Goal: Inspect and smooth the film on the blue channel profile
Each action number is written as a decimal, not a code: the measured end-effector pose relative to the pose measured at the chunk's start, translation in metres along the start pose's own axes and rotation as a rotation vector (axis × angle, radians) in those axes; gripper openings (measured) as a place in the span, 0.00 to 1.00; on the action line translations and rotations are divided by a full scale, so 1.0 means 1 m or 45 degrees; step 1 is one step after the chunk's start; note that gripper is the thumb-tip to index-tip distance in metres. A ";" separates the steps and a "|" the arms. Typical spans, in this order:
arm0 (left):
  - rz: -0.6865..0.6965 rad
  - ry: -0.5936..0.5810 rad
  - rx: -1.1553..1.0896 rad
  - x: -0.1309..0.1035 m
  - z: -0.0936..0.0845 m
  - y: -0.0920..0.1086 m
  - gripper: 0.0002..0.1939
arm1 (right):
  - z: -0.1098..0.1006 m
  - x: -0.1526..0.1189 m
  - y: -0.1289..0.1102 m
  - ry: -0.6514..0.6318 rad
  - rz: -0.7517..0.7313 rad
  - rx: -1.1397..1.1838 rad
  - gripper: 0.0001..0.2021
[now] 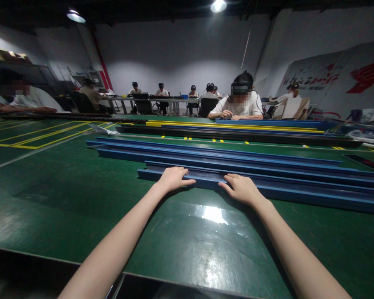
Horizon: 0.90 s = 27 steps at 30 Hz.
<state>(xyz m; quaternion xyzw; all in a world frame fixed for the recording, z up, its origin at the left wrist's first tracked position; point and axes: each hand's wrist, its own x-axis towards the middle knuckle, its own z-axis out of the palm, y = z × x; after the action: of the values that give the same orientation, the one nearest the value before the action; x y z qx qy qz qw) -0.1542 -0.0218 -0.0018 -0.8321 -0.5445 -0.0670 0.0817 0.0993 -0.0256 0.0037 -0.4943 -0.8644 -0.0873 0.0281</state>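
A long blue U-shaped channel [206,181] lies across the green table in front of me, its open side up. My left hand [172,178] grips it near its left end, fingers over the near wall and thumb along the front. A short way to the right, my right hand [241,189] holds the same channel, also with the thumb on the near side. Its fingertips reach into the groove, partly hidden. Just behind lie more blue channels [121,155], roughly parallel to the held one. The held channel runs out of view at the right.
Beyond are a black strip [237,136] and a yellow strip [187,124]. A person [241,99] sits across the green table [65,199]; others sit further back. Clear plastic bags [361,133] and a dark flat object [364,162] lie at the right. Clear film [202,245] covers the near tabletop.
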 end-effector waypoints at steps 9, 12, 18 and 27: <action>-0.003 0.011 -0.018 0.000 0.001 0.000 0.23 | -0.001 -0.001 -0.002 0.018 0.010 0.014 0.20; 0.004 0.024 -0.007 0.000 0.002 0.000 0.23 | -0.001 -0.001 -0.001 0.011 0.020 0.019 0.21; 0.012 0.070 0.009 0.000 0.005 0.001 0.24 | -0.001 -0.001 -0.001 0.022 0.022 0.014 0.21; 0.005 0.079 -0.003 -0.001 0.005 0.001 0.24 | -0.002 0.000 -0.001 -0.001 0.021 0.035 0.22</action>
<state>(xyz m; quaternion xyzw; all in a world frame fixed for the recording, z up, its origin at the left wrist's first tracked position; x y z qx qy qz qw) -0.1530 -0.0220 -0.0066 -0.8308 -0.5400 -0.0931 0.0977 0.0985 -0.0267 0.0060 -0.5012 -0.8613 -0.0752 0.0354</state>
